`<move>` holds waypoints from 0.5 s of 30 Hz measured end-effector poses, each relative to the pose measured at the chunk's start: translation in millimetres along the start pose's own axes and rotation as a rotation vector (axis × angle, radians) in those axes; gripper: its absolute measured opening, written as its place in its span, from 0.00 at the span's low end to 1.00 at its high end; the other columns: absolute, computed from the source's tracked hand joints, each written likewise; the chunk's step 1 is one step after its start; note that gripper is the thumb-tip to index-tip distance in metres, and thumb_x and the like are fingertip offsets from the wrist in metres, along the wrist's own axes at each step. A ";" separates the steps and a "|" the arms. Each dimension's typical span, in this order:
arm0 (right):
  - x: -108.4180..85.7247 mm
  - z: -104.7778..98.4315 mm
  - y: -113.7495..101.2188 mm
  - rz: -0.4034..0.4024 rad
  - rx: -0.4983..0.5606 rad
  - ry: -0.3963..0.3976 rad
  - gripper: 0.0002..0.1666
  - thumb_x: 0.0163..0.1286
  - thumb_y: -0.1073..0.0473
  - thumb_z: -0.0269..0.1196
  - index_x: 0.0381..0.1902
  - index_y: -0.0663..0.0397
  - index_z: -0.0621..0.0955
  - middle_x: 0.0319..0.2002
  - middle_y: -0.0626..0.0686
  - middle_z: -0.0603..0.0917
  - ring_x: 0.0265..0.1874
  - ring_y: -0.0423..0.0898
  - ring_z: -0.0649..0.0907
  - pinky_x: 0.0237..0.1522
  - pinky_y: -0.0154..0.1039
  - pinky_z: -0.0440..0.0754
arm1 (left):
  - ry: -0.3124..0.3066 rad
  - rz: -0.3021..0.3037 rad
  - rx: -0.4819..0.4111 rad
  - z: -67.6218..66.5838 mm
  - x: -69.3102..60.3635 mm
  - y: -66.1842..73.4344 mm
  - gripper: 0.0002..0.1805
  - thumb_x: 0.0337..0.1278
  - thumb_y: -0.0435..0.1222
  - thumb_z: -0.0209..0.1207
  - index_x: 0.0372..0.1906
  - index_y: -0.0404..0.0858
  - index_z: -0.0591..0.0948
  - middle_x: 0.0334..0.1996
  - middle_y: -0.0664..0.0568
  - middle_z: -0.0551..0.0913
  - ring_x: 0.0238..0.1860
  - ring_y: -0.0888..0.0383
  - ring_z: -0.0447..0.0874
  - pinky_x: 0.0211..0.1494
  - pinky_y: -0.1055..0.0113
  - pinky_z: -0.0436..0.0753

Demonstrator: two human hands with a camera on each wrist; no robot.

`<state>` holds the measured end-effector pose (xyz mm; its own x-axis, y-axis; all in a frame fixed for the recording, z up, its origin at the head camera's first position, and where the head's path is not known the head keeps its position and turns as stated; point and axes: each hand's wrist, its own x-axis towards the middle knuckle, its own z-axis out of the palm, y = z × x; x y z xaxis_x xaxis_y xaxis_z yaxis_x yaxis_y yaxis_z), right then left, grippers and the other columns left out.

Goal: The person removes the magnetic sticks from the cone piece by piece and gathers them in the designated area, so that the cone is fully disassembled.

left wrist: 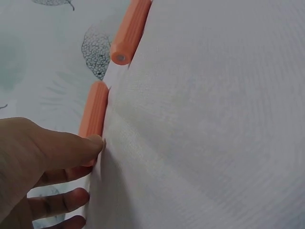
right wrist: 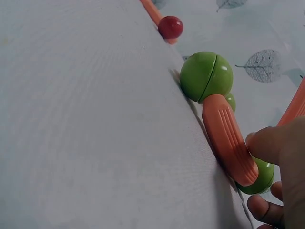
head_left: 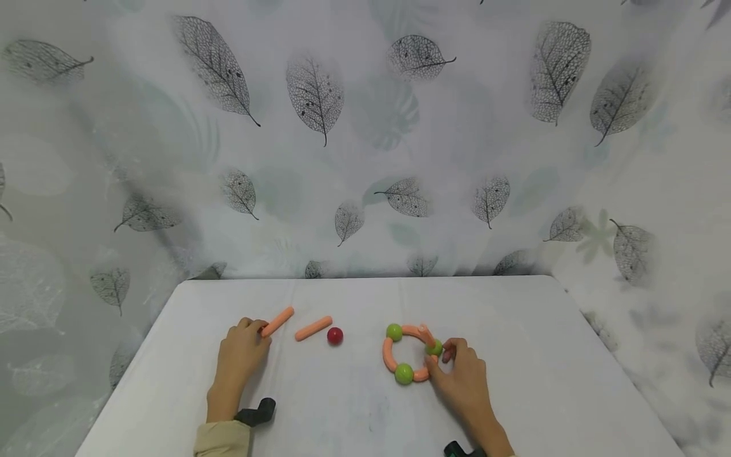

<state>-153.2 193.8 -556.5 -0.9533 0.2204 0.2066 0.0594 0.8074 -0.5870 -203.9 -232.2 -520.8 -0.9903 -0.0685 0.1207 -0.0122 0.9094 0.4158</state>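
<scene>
At the table's left, my left hand [head_left: 241, 355] pinches one end of a straight orange magnetic rod [head_left: 278, 322] between thumb and fingers. A second straight orange rod [head_left: 313, 329], with a grey disc in its end in the left wrist view, lies to its right beside a red ball [head_left: 335, 336]. Farther right is a ring of curved orange magnetic rods [right wrist: 228, 138] joined by green balls [head_left: 403, 374]. My right hand [head_left: 465, 377] holds the ring's right side, thumb against a curved rod and fingers around a green ball [head_left: 434, 347]. Another orange piece there is partly hidden.
A white table [head_left: 342, 419] carries everything. A leaf-print sheet [head_left: 365, 158] rises behind it and at both sides. Black wrist straps [head_left: 257, 412] are on both wrists.
</scene>
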 end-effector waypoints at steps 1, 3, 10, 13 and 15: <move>0.4 0.6 -0.3 -0.002 0.006 0.001 0.25 0.61 0.46 0.74 0.46 0.51 0.76 0.33 0.46 0.79 0.31 0.45 0.73 0.38 0.39 0.66 | -0.004 0.001 0.004 0.0 0.4 -0.7 0.18 0.62 0.34 0.65 0.55 0.32 0.85 0.50 0.35 0.84 0.46 0.37 0.82 0.44 0.40 0.82; 0.9 1.5 -0.8 -0.001 0.012 -0.004 0.24 0.61 0.47 0.74 0.47 0.52 0.76 0.34 0.46 0.81 0.32 0.45 0.74 0.39 0.40 0.67 | -0.005 0.002 0.001 0.2 1.2 -1.9 0.18 0.62 0.34 0.65 0.55 0.33 0.85 0.50 0.36 0.84 0.46 0.38 0.82 0.44 0.40 0.82; 0.0 1.5 -1.0 -0.033 0.023 0.019 0.22 0.61 0.54 0.73 0.49 0.53 0.78 0.35 0.48 0.81 0.32 0.43 0.73 0.39 0.39 0.65 | -0.008 0.008 -0.006 2.8 1.9 -3.7 0.18 0.62 0.35 0.64 0.56 0.34 0.85 0.51 0.38 0.84 0.46 0.38 0.82 0.44 0.40 0.82; 0.6 2.9 -0.1 -0.075 0.017 0.053 0.22 0.61 0.56 0.73 0.50 0.53 0.78 0.34 0.47 0.81 0.32 0.42 0.72 0.39 0.39 0.65 | -0.024 -0.005 0.001 2.9 2.2 -3.6 0.20 0.63 0.35 0.64 0.58 0.34 0.83 0.53 0.38 0.83 0.49 0.37 0.81 0.46 0.38 0.81; 0.2 3.4 0.6 -0.095 0.022 0.065 0.22 0.60 0.57 0.73 0.50 0.54 0.79 0.34 0.46 0.82 0.32 0.42 0.72 0.39 0.38 0.65 | -0.040 -0.016 0.010 2.2 2.0 -3.6 0.21 0.63 0.36 0.64 0.59 0.34 0.82 0.54 0.37 0.83 0.50 0.37 0.81 0.48 0.37 0.81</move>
<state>-154.4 192.5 -559.5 -0.9329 0.1792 0.3122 -0.0374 0.8144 -0.5792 -206.2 -234.8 -524.1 -0.9947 -0.0670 0.0783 -0.0293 0.9123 0.4084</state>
